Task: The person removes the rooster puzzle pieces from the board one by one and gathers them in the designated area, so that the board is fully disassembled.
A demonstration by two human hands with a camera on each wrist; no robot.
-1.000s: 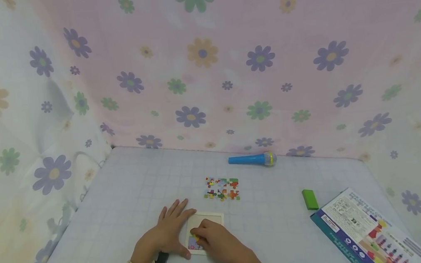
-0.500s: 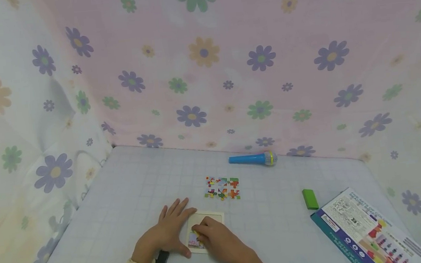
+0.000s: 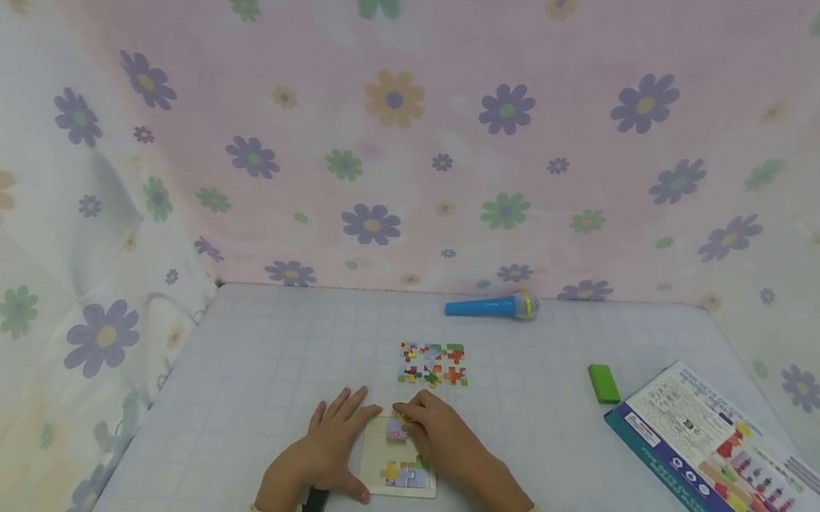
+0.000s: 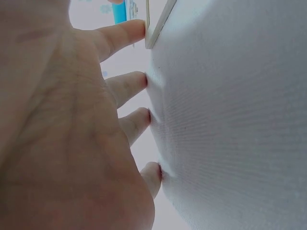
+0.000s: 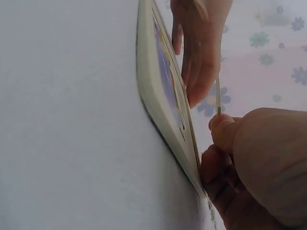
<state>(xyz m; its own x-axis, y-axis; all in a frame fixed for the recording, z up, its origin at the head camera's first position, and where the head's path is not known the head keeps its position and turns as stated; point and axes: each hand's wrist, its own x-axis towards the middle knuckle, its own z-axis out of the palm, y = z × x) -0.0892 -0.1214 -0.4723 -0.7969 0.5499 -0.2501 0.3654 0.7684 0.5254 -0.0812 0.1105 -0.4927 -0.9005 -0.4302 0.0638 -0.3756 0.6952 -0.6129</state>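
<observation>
A shallow cream puzzle tray point(image 3: 372, 464) lies on the table, with a few joined jigsaw pieces point(image 3: 409, 475) along its near side. My left hand point(image 3: 330, 448) is spread flat at the tray's left edge. In the left wrist view its index fingertip touches the corner of the tray point(image 4: 154, 36), and the other fingertips rest on the cloth. Above the tray's far part, my right hand point(image 3: 444, 438) pinches a purplish jigsaw piece point(image 3: 395, 430) between thumb and fingers. That piece point(image 5: 218, 96) appears edge-on in the right wrist view, held clear of the tray.
Several loose jigsaw pieces point(image 3: 432, 365) lie in rows beyond the tray. A blue toy microphone point(image 3: 488, 308) is at the back. To the right are a green block point(image 3: 603, 384) and a printed box point(image 3: 720, 448). Flowered cloth point(image 3: 438, 164) hangs behind and at the sides.
My right hand has moved away from me to the tray's far edge, carrying the jigsaw piece and uncovering the pieces at the near side. My left hand stays in place.
</observation>
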